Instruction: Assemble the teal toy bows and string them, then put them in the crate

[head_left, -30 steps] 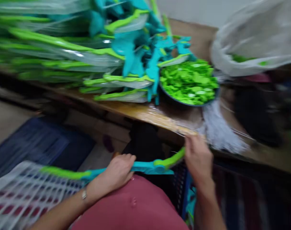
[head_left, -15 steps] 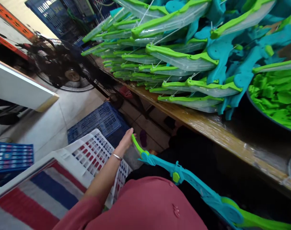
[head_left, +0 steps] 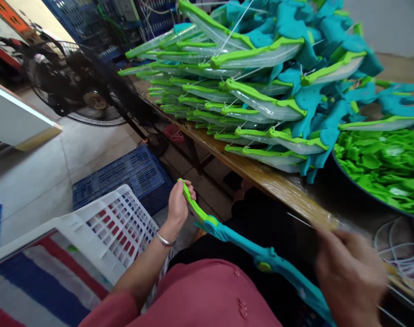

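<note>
A toy bow (head_left: pixel 241 247) with a teal middle and green limb lies slanted across my lap. My left hand (head_left: pixel 179 202) is closed around its green upper limb tip. My right hand (head_left: pixel 352 272), smeared by motion, is beside the bow's lower part, which it partly hides. Its fingers are curled, and a thin white string (head_left: pixel 298 219) runs into them. A tall pile of similar toy bows (head_left: pixel 268 109), strung with white cord and with clear film under their limbs, lies on the wooden table (head_left: pixel 278 175) in front of me.
A dark basin (head_left: pixel 370 193) of green plastic pieces (head_left: pixel 380 159) stands at the right, near coiled white cord (head_left: pixel 397 254). A white basket (head_left: pixel 118 227) with striped cloth is at my left. Beyond it are a blue crate (head_left: pixel 125 170) and a black fan (head_left: pixel 87 91).
My right hand has come into view at the lower right, with the string at its fingers. My left hand keeps the limb tip, its fingers now wrapped around it. The view has shifted somewhat.
</note>
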{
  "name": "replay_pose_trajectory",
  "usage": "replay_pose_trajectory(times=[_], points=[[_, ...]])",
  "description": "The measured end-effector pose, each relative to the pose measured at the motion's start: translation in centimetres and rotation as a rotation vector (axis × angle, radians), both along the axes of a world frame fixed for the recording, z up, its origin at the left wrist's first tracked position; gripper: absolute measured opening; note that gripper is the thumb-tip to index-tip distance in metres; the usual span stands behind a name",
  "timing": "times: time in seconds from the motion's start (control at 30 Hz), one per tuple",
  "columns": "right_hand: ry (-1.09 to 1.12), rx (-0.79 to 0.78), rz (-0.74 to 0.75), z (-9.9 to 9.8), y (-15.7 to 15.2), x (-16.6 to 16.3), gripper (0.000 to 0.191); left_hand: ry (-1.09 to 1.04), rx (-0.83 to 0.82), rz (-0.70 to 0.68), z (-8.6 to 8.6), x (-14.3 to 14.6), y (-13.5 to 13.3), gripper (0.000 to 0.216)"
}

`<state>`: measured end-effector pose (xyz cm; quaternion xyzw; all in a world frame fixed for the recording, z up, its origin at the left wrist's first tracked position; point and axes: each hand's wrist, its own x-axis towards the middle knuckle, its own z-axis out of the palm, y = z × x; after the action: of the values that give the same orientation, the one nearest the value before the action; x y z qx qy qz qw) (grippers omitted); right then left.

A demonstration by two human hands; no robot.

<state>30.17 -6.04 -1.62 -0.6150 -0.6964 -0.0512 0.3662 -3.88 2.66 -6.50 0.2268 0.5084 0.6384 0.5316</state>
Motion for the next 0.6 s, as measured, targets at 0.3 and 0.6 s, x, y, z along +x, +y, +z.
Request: replay_pose_trajectory(times=[0.3,0.6], points=[[0.378,-0.028,0.576,6.3,5.3,-15.5,0.014,-0.155,0.382,-0.148,6.6,3.8,-3.9,0.048],[0.384,-0.087,0.682,7.4,3.6,-18.1,0.015,-0.293,0.481,-0.263,7.5,2.9,-5.1,0.044]])
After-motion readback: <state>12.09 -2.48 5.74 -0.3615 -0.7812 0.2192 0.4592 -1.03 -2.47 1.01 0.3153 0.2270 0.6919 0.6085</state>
